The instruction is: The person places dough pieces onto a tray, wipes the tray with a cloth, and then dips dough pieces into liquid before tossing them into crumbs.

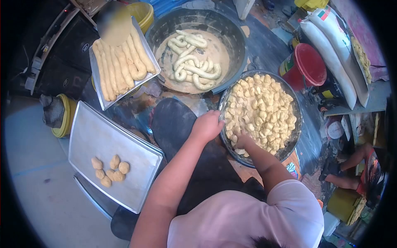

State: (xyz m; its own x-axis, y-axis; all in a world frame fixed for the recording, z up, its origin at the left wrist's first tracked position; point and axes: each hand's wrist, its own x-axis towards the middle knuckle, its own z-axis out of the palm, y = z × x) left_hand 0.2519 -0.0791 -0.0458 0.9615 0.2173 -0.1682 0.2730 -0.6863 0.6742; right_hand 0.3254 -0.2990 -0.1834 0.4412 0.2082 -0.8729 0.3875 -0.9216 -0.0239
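Observation:
A round black basin [298,136] is filled with small pale dough pieces [264,109]. At its left edge, my left hand [209,125] is closed around the rim. My right hand [241,139] reaches down into the dough pieces near the basin's lower left side. Its fingers are partly sunk among them, so whether it grips any piece is unclear. Behind is a larger dark tub [240,39] with long twisted dough ropes [196,66] lying on a floury layer.
Several dough lumps [111,171] lie on a metal tray [120,144] at left. Another tray [154,74] holds long dough strips [120,68]. A red bucket [308,68] and white sacks [331,62] stand at right. Another person's legs [351,165] show at far right.

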